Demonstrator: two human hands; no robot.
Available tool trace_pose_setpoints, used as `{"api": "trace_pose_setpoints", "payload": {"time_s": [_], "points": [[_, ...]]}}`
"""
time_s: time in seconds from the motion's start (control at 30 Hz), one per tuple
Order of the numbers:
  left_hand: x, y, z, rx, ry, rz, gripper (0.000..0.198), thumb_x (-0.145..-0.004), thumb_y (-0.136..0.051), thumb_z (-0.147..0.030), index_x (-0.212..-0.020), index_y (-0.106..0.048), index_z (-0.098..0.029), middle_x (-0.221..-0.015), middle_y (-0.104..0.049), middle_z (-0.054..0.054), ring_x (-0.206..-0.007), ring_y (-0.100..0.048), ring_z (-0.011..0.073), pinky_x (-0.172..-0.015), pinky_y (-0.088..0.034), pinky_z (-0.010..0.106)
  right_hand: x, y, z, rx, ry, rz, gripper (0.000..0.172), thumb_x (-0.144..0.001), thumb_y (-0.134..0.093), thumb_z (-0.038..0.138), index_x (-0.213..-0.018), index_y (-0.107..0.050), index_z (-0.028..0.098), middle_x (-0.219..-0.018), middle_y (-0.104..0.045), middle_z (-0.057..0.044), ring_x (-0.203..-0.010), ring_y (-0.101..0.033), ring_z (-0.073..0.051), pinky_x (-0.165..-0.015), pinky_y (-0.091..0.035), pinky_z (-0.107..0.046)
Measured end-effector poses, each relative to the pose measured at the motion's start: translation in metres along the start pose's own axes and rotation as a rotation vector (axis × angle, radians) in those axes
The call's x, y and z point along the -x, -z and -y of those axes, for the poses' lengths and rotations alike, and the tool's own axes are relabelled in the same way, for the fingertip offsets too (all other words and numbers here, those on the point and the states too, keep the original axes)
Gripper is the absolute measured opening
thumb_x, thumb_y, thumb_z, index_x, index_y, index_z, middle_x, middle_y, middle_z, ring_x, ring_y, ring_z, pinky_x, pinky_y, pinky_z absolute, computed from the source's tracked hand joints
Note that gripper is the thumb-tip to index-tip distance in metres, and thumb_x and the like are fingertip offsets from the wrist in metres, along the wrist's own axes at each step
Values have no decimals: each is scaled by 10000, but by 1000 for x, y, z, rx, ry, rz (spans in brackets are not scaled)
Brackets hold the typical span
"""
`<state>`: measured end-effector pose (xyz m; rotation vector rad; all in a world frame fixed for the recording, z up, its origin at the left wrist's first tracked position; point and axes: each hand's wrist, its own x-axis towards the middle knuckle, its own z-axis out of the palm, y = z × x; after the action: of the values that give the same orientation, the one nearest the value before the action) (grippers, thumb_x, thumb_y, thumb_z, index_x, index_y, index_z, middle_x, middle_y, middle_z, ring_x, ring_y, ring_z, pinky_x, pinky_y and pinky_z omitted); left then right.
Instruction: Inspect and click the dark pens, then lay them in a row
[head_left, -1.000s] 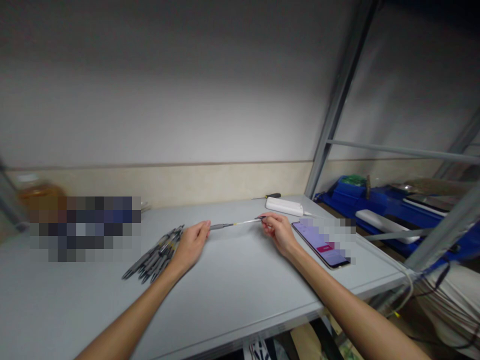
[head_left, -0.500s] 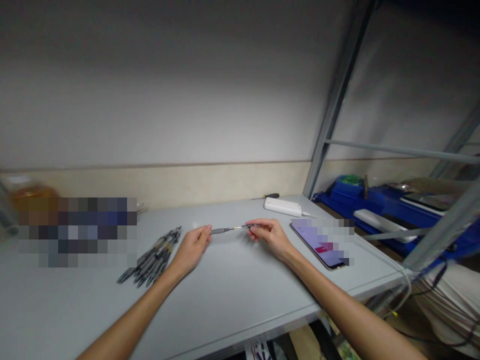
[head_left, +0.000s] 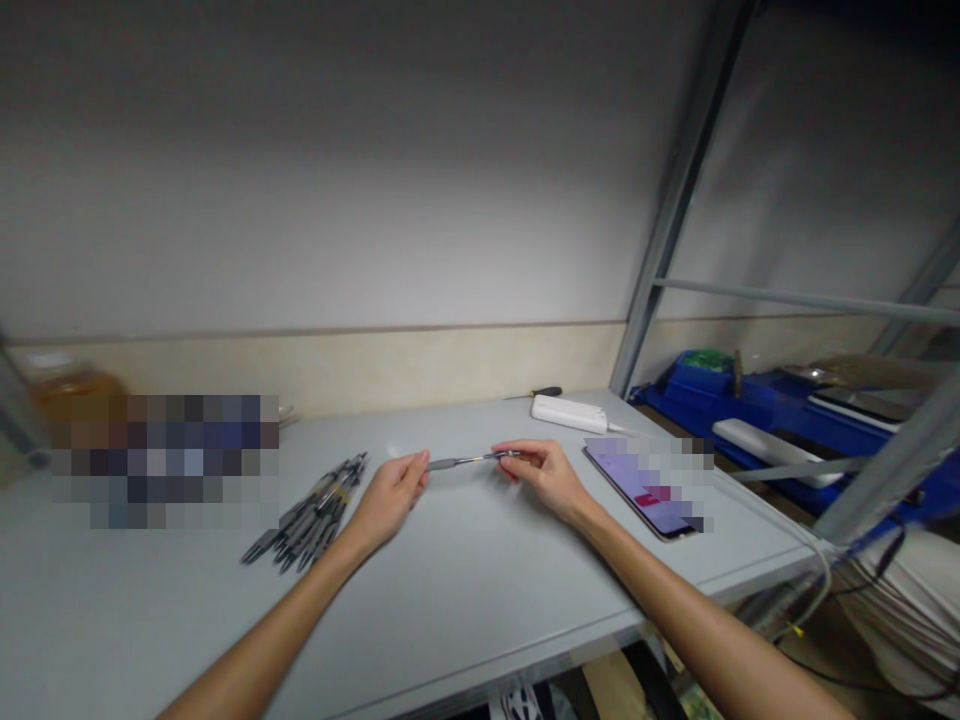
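Observation:
A slim grey and silver pen (head_left: 457, 461) is stretched level between my two hands, above the grey tabletop. My left hand (head_left: 391, 492) pinches its grey end. At the other end, the fingers of my right hand (head_left: 541, 473) close on the dark and silver part. Whether the pen is in one piece or in separate parts, I cannot tell. Several similar grey pens (head_left: 315, 515) lie in a loose pile on the table (head_left: 450, 600), just left of my left hand.
Right of my right hand lies a phone (head_left: 637, 490) with its screen lit. A white power strip (head_left: 568, 412) and a screwdriver (head_left: 546, 392) are near the wall. A bottle (head_left: 75, 395) stands far left by a pixelated area. Metal posts (head_left: 664, 240) rise at the right.
The view has shifted slightly, so the table items appear a little further right. Both hands keep their hold on the pen, with the gap between them slightly smaller.

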<state>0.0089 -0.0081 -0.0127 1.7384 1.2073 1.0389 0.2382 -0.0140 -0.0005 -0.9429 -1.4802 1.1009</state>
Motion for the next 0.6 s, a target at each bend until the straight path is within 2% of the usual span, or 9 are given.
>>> {"api": "trace_pose_setpoints", "payload": {"time_s": [0.1, 0.23, 0.4, 0.53, 0.6], "points": [[2, 0, -6, -3, 2, 25, 458, -788, -360, -588, -576, -412, -185, -462, -328, -69, -425, -293, 84, -439, -214, 214, 0, 0, -2, 32, -6, 45, 301, -667, -668, 317, -890, -684, 116, -609, -608, -19, -541, -490, -101, -555, -396, -253], [4, 0, -12, -29, -11, 3, 447, -763, -393, -575, -536, -403, -189, -470, -345, -60, -437, -311, 87, -450, -236, 216, 0, -2, -4, 99, -17, 71, 317, -684, -645, 378, -845, -667, 106, -527, -535, 13, -481, -436, -86, -484, -347, -226], [2, 0, -4, -89, -52, -15, 413, -790, -389, -495, -517, -421, -187, -472, -405, -40, -464, -371, 103, -483, -274, 222, 1, -3, -2, 198, -20, 72, 331, -705, -612, 430, -796, -640, 113, -483, -461, 40, -444, -365, -72, -435, -269, -207], [2, -2, 2, -83, -93, -32, 284, -772, -451, -409, -634, -522, -172, -511, -459, -38, -509, -428, 114, -509, -301, 216, 2, -3, 0, 269, 8, 84, 381, -734, -559, 489, -630, -598, 125, -459, -409, 45, -442, -318, -66, -432, -226, -209], [3, -4, 2, -55, -104, -46, 228, -753, -485, -380, -731, -560, -165, -558, -505, -30, -551, -468, 123, -535, -328, 216, 2, -3, 1, 290, -10, 87, 430, -748, -523, 526, -606, -593, 125, -432, -370, 54, -422, -285, -61, -422, -199, -211]]}}
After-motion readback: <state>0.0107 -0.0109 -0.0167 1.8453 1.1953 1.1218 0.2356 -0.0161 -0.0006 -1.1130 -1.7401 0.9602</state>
